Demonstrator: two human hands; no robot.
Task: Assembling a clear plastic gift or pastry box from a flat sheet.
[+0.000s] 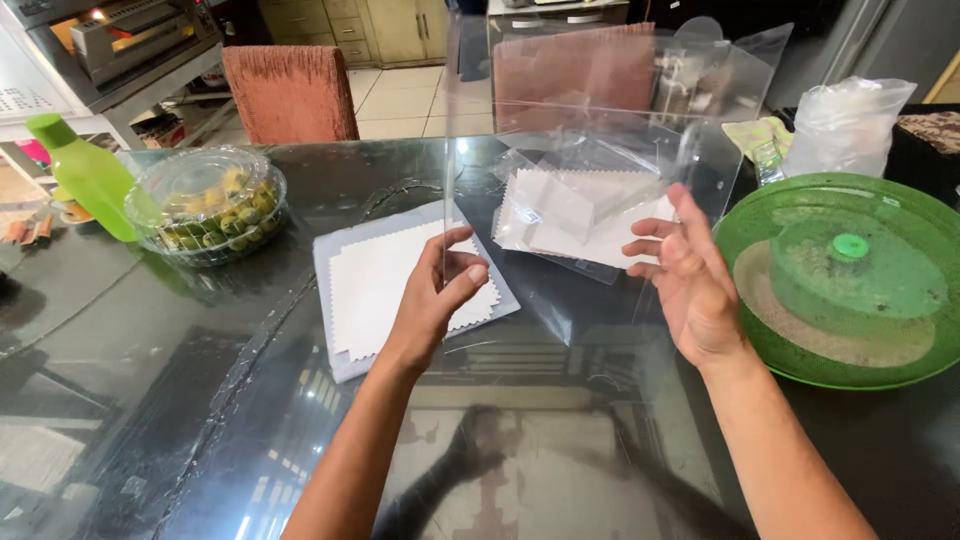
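A large clear plastic sheet (580,150) stands upright between my hands above the dark glass table (200,400). My left hand (435,300) pinches its left edge between thumb and fingers. My right hand (685,275) rests with spread fingers against its right side. Behind the left hand, a stack of white zigzag-edged papers (375,280) lies on a pale grey sheet. Behind the clear sheet sits a clear bag of white paper pieces (580,215).
A green domed lid on a green tray (850,280) stands at the right. At the left are a clear lidded bowl of food (205,205) and a green bottle (85,170). Chairs (290,95) stand beyond the table. A plastic bag (850,125) lies at the far right.
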